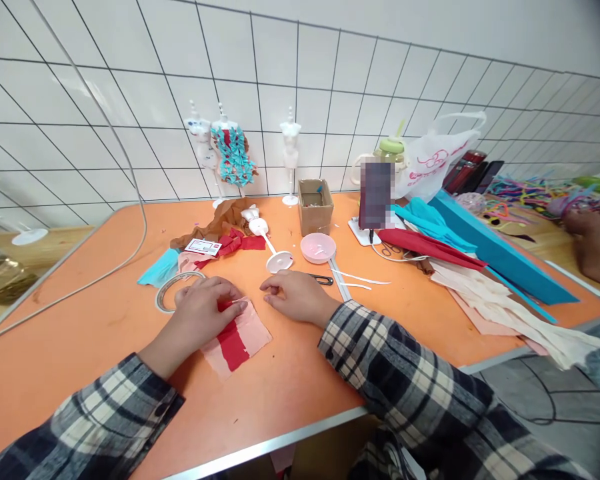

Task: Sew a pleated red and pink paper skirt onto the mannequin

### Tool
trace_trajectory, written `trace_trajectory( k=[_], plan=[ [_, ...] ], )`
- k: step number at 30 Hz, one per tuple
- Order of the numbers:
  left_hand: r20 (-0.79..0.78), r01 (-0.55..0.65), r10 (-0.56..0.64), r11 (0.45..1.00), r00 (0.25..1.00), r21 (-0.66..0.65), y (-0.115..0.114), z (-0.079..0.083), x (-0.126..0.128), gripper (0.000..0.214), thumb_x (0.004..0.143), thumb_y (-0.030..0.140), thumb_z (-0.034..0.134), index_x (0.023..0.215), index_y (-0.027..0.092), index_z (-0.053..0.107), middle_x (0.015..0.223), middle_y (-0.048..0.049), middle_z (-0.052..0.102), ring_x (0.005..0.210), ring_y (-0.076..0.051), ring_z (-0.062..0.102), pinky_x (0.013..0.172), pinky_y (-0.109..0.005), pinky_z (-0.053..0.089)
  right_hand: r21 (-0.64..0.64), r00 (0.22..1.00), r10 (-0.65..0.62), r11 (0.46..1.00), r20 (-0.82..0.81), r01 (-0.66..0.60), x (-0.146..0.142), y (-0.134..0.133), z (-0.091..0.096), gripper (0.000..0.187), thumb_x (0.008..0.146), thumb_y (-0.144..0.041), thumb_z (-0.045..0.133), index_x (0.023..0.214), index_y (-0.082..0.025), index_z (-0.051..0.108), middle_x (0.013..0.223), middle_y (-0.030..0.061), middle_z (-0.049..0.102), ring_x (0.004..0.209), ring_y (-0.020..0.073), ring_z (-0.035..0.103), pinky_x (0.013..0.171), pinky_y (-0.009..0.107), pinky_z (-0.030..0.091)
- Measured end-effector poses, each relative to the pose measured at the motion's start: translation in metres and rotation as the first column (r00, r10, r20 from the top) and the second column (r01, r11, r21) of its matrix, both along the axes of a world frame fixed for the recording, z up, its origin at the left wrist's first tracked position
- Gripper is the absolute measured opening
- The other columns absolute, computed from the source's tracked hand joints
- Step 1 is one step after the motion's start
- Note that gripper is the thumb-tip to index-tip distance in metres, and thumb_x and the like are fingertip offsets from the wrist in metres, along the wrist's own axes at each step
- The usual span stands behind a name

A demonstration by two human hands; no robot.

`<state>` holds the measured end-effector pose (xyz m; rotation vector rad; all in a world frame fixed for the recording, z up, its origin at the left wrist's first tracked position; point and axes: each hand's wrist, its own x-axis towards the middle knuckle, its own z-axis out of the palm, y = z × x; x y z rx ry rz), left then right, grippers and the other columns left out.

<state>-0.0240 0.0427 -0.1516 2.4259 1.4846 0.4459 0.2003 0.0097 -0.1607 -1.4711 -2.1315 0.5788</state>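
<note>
My left hand (205, 310) pinches the upper edge of a crepe paper piece (256, 333), pink with a red band down its middle, lying on the orange table. To its right, my right hand (300, 297) hovers just above the tabletop, apart from the paper, fingers curled together; whether anything is between them is hidden. Behind that hand a black tool handle (324, 280) sticks out, the rest covered. A roll of tape (166, 293) lies beside my left hand. Just beyond both hands, a small white dress form (265, 237) lies tipped over.
Upright dress forms (290, 150) stand by the tiled wall, one covered in turquoise paper (234, 157). Near them are a cardboard box (315, 208), a pink dish (319, 248) and a phone on a stand (375, 197). Coloured crepe paper (505, 247) fills the right side; another person's hand (597, 243) shows beyond.
</note>
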Motion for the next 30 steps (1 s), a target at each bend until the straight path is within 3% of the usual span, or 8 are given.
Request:
trace_trajectory(
  k=[4,7,12,16,19,22,26,30],
  plan=[
    [0.284,-0.113,0.141,0.987,0.948,-0.116,-0.007,0.013,0.004,0.036,0.081,0.058,0.057,0.080,0.023,0.067,0.083,-0.0029,0.072,0.079,-0.023,0.064,0.070,-0.031,0.048,-0.119,0.942,0.050,0.988,-0.333,-0.095,-0.002,-0.002,0.003,0.037,0.087,-0.045,0.067,0.114,-0.019,0.071,0.107,0.0046,0.075,0.095,0.0169,0.067,0.080,0.027,0.048],
    [0.417,-0.127,0.210,0.967,0.884,-0.219,-0.013,0.017,0.007,0.041,0.076,0.062,0.062,0.082,0.022,0.066,0.081,-0.0033,0.072,0.075,-0.022,0.065,0.067,-0.030,0.050,-0.184,0.876,0.004,0.977,-0.483,-0.106,-0.007,-0.003,0.004,0.027,0.085,-0.036,0.069,0.104,-0.017,0.073,0.098,0.0040,0.076,0.086,0.0145,0.068,0.075,0.025,0.050],
    [0.490,-0.001,0.179,0.940,0.853,-0.341,-0.017,0.020,0.010,0.055,0.066,0.066,0.070,0.098,0.021,0.071,0.096,-0.0072,0.076,0.092,-0.028,0.070,0.078,-0.034,0.054,-0.172,0.908,-0.074,0.985,-0.413,0.003,-0.006,-0.003,0.005,0.014,0.084,-0.028,0.068,0.092,-0.018,0.075,0.081,0.0006,0.073,0.071,0.0117,0.063,0.063,0.022,0.045],
    [0.352,-0.009,0.136,0.941,0.926,-0.338,-0.018,0.019,0.012,0.048,0.065,0.066,0.070,0.082,0.021,0.074,0.087,-0.0050,0.077,0.085,-0.028,0.069,0.074,-0.033,0.052,-0.028,0.964,-0.026,0.999,-0.266,0.019,-0.004,-0.007,0.012,0.012,0.084,-0.025,0.066,0.089,-0.019,0.075,0.076,-0.0004,0.071,0.070,0.0115,0.061,0.062,0.023,0.042],
    [0.391,0.010,0.125,0.946,0.912,-0.325,-0.020,0.017,0.012,0.046,0.070,0.065,0.066,0.078,0.021,0.074,0.085,-0.0054,0.077,0.083,-0.027,0.069,0.075,-0.033,0.052,0.067,0.966,0.008,0.998,-0.259,0.010,-0.006,-0.013,0.017,0.023,0.084,-0.030,0.068,0.103,-0.020,0.074,0.089,0.0014,0.074,0.078,0.0133,0.064,0.069,0.025,0.045],
    [0.456,0.035,0.123,0.946,0.882,-0.323,-0.022,0.017,0.011,0.045,0.071,0.064,0.068,0.080,0.020,0.075,0.088,-0.0064,0.078,0.085,-0.027,0.070,0.077,-0.035,0.053,0.007,0.938,0.011,1.000,-0.347,-0.009,-0.009,-0.016,0.016,0.036,0.084,-0.037,0.069,0.117,-0.022,0.071,0.098,0.0024,0.075,0.085,0.0150,0.068,0.075,0.026,0.049],
    [0.523,0.113,0.128,0.908,0.842,-0.403,-0.023,0.017,0.012,0.048,0.069,0.065,0.071,0.084,0.020,0.074,0.086,-0.0064,0.078,0.083,-0.027,0.070,0.073,-0.034,0.055,-0.099,0.908,-0.020,0.995,-0.418,-0.023,-0.011,-0.013,0.008,0.017,0.087,-0.031,0.065,0.093,-0.020,0.075,0.092,0.0024,0.077,0.086,0.0158,0.071,0.076,0.026,0.052],
    [0.536,0.167,0.116,0.877,0.836,-0.450,-0.021,0.015,0.014,0.052,0.064,0.060,0.080,0.097,0.021,0.074,0.096,-0.0060,0.078,0.089,-0.027,0.071,0.077,-0.034,0.055,-0.082,0.918,-0.051,0.996,-0.392,0.021,-0.012,-0.011,0.008,0.013,0.085,-0.028,0.067,0.090,-0.019,0.075,0.088,0.0021,0.077,0.082,0.0154,0.070,0.075,0.026,0.051]
  ],
)
